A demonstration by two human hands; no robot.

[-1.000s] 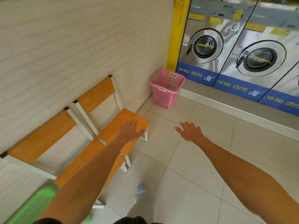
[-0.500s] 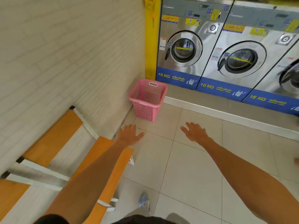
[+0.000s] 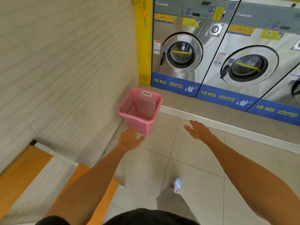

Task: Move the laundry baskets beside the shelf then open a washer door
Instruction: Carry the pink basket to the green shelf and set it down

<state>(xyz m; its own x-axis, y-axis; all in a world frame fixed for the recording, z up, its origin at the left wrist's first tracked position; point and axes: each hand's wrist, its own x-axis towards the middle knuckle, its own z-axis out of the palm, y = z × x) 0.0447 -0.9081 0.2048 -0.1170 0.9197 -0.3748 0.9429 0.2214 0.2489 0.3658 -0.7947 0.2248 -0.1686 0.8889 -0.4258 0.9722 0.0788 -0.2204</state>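
Note:
An empty pink laundry basket [image 3: 140,109] stands on the tiled floor in the corner, against the brick wall and in front of the washers' step. My left hand [image 3: 130,139] reaches out just below its near bottom edge, fingers apart and holding nothing. My right hand [image 3: 197,130] is stretched out to the right of the basket, also spread and empty. Behind stand steel front-loading washers: the leftmost 10 KG washer door [image 3: 181,52] and the second washer door [image 3: 249,66] are both closed.
An orange bench [image 3: 21,169] runs along the wall at lower left. A yellow pillar [image 3: 143,46] stands in the corner beside the first washer. A raised grey step [image 3: 211,111] runs under the washers. My foot [image 3: 177,185] is on the tiles.
I have walked toward the corner: the pink basket and washers are nearer, the bench has slid back to lower left. Both hands stay spread, and the left hand has come close to the basket.

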